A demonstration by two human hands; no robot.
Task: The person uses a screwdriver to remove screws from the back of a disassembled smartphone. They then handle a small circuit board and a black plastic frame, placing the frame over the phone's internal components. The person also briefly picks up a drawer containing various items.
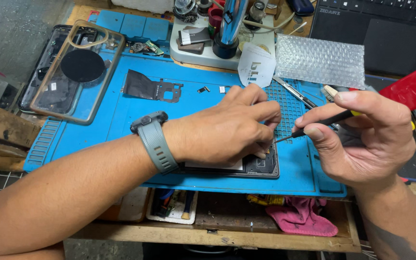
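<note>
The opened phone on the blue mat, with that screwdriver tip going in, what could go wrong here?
1. The left hand covers most of the opened phone, so the screwdriver in the right hand could slip and scratch parts inside.
2. The tiny loose parts lying on the blue mat near the left wrist could get swept off.
3. The clear phone case hangs over the mat's edge and might be knocked by an elbow.
</note>
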